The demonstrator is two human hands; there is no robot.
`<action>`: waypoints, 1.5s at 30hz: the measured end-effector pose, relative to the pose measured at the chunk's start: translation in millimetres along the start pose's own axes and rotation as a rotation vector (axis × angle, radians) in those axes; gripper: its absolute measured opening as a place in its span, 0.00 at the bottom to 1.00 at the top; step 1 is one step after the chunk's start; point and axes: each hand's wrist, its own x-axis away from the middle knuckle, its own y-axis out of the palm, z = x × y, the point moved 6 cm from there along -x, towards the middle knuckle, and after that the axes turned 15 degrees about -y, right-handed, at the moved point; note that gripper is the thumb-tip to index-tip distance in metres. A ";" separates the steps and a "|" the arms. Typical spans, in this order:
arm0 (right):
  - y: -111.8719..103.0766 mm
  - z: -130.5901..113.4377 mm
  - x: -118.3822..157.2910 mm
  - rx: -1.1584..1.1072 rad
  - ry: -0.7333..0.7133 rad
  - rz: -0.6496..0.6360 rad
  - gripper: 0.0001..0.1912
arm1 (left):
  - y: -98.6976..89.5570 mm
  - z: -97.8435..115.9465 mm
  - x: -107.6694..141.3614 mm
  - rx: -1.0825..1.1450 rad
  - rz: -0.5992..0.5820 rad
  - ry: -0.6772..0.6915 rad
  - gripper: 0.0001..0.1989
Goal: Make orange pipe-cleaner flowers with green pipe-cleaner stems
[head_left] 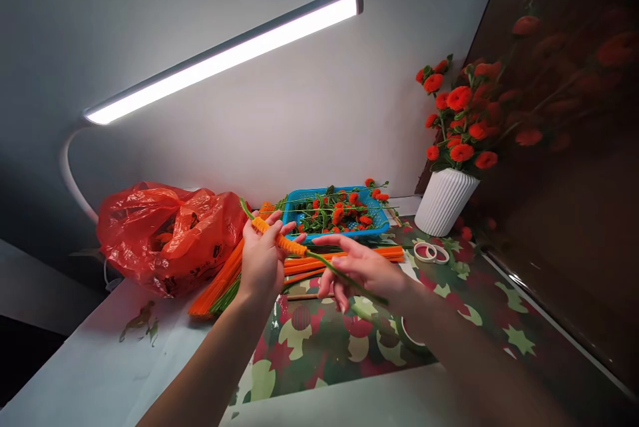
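The left hand (264, 257) pinched the fuzzy orange coil (287, 242) between thumb and fingers, up above the bench (114, 360). The right hand (367, 271) was loosely spread, the green stem (345, 275) crossing in front of it. A blue basket (372, 234) of red flowers (339, 215) sat beyond both hands.

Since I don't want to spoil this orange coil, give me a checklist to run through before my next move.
1. Lamp lit: ok.
2. Left hand holding the orange coil: ok.
3. Right hand gripping the green stem firmly: cannot tell; the stem crosses it, but contact is unclear.
4. Blue basket upright behind the hands: ok.
5. Camouflage-patterned surface free of loose items: not ok; rings lie on it.
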 end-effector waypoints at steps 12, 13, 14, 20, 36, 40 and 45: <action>-50.2 -37.6 -1.7 0.305 -0.441 0.474 0.13 | 20.6 -16.6 8.4 -0.699 -0.275 0.135 0.27; -52.0 -43.7 1.2 0.457 -0.484 0.513 0.12 | 23.6 -19.5 11.3 -0.775 -0.328 0.144 0.25; -51.4 -50.8 4.8 0.627 -0.535 0.544 0.12 | 26.9 -22.4 15.4 -0.851 -0.391 0.158 0.24; -15.1 -68.0 14.2 1.544 -0.753 0.316 0.10 | 41.0 -42.6 49.0 -1.165 -0.802 0.199 0.12; -41.2 -59.4 8.8 1.395 -0.526 0.410 0.23 | 37.4 -18.3 29.1 -0.996 -0.480 0.281 0.09; -44.9 -65.6 8.9 1.476 -0.607 0.331 0.21 | 36.9 -14.8 29.6 -0.935 -0.461 0.284 0.08; -49.2 -62.3 6.1 1.594 -0.513 0.221 0.22 | 33.1 -12.0 25.6 -0.810 -0.412 0.221 0.09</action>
